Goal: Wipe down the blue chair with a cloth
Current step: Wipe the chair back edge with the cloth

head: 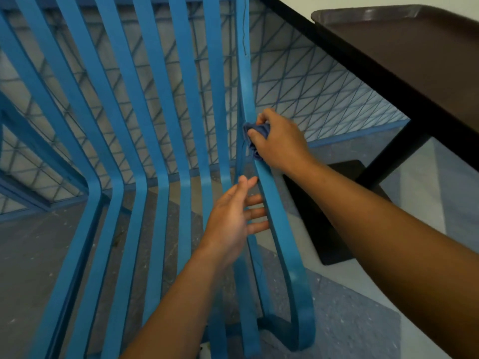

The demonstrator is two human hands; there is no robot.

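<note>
— Gripping a bunched cloth (255, 137), the right hand (281, 141) presses it on the chair (145, 125), against the outermost slat toward three o'clock.

— And the left hand (230, 221)?

— Grasping nothing. Its fingers (255, 215) lie straight, tips touching that same slat just below the cloth, toward six o'clock.

— What else is about?

— A dark table (420, 63) at one o'clock, its base (334, 216) on the floor beside the chair. Blue mesh fencing (324, 84) stands behind the slats.
</note>
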